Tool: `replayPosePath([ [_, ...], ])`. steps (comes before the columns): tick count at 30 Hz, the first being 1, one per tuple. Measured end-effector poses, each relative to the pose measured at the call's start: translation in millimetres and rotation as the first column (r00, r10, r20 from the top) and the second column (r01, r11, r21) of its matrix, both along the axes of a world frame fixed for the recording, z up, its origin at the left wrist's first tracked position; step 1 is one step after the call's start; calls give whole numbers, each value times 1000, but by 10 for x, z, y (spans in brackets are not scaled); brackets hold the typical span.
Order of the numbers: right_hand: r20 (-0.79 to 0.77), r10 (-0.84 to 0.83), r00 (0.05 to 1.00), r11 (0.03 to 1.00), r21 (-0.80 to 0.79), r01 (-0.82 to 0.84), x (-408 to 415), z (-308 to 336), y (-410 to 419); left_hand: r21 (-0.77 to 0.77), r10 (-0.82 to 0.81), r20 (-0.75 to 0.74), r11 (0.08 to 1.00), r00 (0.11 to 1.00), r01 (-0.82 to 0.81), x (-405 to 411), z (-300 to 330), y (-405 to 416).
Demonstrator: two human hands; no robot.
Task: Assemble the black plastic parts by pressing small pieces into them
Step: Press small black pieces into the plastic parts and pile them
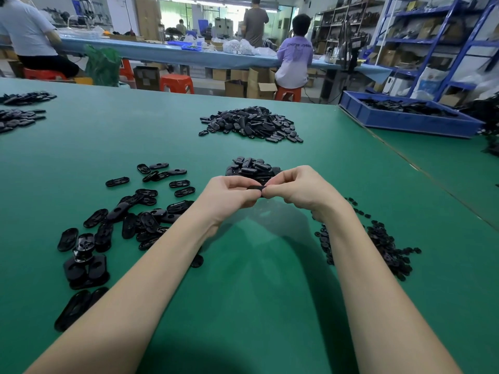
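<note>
From the head camera, both bare forearms reach out over a flat green mat [256, 279] with a smooth, faintly glossy surface. The left hand [229, 195] and the right hand [297, 188] meet above the mat, fingers curled, and together they pinch one black plastic part [256, 188], a thin, flat, dark piece held edge-on between the fingertips of both hands; its full outline is hidden by the fingers, and whether a small piece sits in it cannot be told. Just beyond the hands lies a small heap of oval parts [252, 167], glossy and rounded like elongated plates. Farther back on the mat sits a larger mound of the same oval parts [252, 125]. To the left of the left forearm, scattered oval parts [140, 211] lie loose, flat and shiny, some showing a raised centre or a hole. To the right of the right forearm, a strip of small round pieces [386, 247] spreads across the mat, matt black and much smaller than the ovals. At the far left edge are two more dark clusters [19, 114]. Beyond the right edge of the mat stands a blue plastic crate [405, 122] with straight walls, holding black items. In the background, people sit on red stools [176, 83] at a long blue bench [162, 51], beside metal shelving [432, 41].
</note>
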State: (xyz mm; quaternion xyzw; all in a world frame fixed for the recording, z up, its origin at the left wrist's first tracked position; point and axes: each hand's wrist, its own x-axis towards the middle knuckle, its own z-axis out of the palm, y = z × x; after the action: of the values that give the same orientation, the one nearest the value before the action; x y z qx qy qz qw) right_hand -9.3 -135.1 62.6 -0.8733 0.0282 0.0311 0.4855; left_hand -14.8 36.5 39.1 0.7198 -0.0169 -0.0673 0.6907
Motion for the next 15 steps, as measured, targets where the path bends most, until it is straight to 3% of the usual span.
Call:
replayPosePath([
  [7,81,25,996,1000,0,-25,22,-93,31,8,37,8,999,999,-37,8,-29,-26],
  [11,150,90,985,995,20,-94,7,-80,51,-70,69,-5,995,998,-69,44,-31,38],
  [15,308,156,938,981,-159,-111,18,-79,64,-128,97,-30,987,995,-100,97,-41,105],
])
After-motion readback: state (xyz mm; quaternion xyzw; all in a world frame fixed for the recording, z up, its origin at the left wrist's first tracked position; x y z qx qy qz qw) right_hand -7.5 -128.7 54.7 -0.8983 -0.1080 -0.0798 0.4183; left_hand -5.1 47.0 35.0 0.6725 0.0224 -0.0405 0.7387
